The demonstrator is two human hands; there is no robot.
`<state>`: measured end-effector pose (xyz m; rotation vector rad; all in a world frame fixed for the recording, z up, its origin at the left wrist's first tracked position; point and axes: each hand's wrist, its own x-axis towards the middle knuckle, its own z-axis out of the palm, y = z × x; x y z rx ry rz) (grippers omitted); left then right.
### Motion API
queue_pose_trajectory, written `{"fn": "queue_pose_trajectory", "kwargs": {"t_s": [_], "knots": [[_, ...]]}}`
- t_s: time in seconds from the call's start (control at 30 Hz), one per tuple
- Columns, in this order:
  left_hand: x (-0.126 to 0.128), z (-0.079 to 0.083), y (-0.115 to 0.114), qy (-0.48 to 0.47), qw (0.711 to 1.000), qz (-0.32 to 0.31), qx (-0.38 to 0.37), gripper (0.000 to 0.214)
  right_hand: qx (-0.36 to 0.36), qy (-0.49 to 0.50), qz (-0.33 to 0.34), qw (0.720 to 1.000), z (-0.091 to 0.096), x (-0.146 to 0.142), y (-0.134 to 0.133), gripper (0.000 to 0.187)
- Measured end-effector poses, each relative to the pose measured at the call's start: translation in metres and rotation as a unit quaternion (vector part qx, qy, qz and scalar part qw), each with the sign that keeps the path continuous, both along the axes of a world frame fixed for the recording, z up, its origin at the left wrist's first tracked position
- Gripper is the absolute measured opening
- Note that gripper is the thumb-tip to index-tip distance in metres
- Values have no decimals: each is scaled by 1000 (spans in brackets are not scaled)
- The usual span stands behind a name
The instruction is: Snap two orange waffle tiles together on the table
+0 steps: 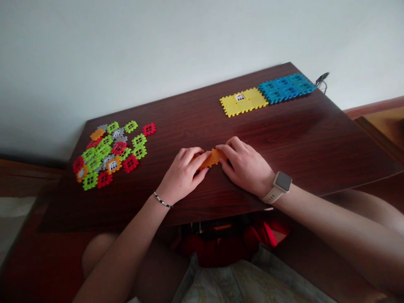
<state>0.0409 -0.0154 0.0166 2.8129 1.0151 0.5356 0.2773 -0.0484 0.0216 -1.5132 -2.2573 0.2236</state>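
Both my hands rest on the dark wooden table (195, 109) near its front edge, pressed on a pair of orange waffle tiles (212, 158) between them. My left hand (183, 173), with a bead bracelet at the wrist, has its fingers curled over the left tile. My right hand (244, 165), with a watch on the wrist, grips the right tile with bent fingers. The tiles touch each other edge to edge and are partly hidden under my fingers.
A loose heap of green, red, orange and grey tiles (109, 153) lies at the table's left. A joined yellow panel (243, 101) and a joined blue panel (286, 87) lie at the far right, by the white wall. Glasses (322, 80) sit at the corner.
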Motion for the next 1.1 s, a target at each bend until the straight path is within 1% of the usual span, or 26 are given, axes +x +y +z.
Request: {"fn": "queue_pose_trajectory", "kwargs": {"t_s": [0.37, 0.63, 1.1], "knots": [[0, 0, -1, -6, 1000, 0, -8, 45, 5, 13, 1, 1000, 0, 0, -1, 28], [0, 1, -1, -6, 1000, 2, -13, 43, -5, 7, -1, 1000, 2, 0, 0, 28], [0, 3, -1, 2, 1000, 4, -11, 42, 0, 7, -4, 1000, 0, 0, 0, 27]]}}
